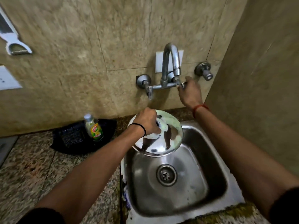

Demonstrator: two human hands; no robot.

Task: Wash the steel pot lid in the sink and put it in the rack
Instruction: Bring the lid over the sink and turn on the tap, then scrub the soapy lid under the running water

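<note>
The steel pot lid [163, 139] hangs over the back left of the steel sink [215, 160], its shiny top facing me. My left hand [147, 122] grips the lid's dark knob from above. My right hand [190, 92] reaches up to the wall tap [171, 62] and curls its fingers round the right tap handle. I see no water running from the spout. No rack is clearly in view.
A black basket [72, 136] holding a green dish-soap bottle [94, 128] stands on the speckled counter [32, 167] left of the sink. A second valve [204, 71] sticks out of the wall on the right. A side wall closes in the right edge.
</note>
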